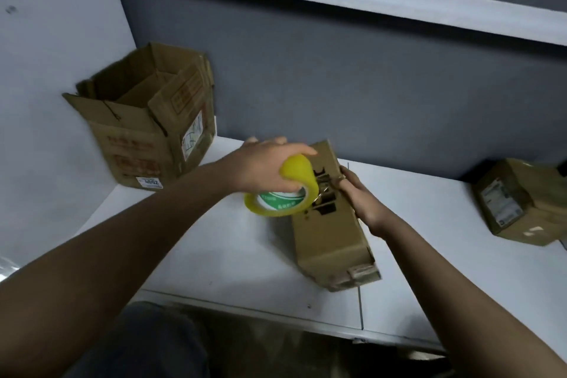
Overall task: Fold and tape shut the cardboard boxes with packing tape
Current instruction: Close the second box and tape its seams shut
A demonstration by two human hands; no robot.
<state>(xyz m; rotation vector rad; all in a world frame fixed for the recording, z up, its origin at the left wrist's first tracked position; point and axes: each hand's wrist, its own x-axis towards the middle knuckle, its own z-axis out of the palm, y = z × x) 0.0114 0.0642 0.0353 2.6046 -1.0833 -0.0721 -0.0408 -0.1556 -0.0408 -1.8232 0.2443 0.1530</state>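
Observation:
A long, narrow cardboard box (pixel 329 233) lies on the white table (pixel 233 255), one end towards me. My left hand (pixel 264 163) grips a yellow roll of packing tape (pixel 283 190) held just above the box's left edge. A strip of clear tape runs from the roll across the box top to my right hand (pixel 359 193), which presses it down on the box's right side. The tape strip itself is hard to make out.
A large open cardboard box (pixel 147 120) stands at the back left corner against the wall. A smaller closed box (pixel 518 202) with a white label sits at the right. A grey partition wall rises behind the table. The table's front edge is near my lap.

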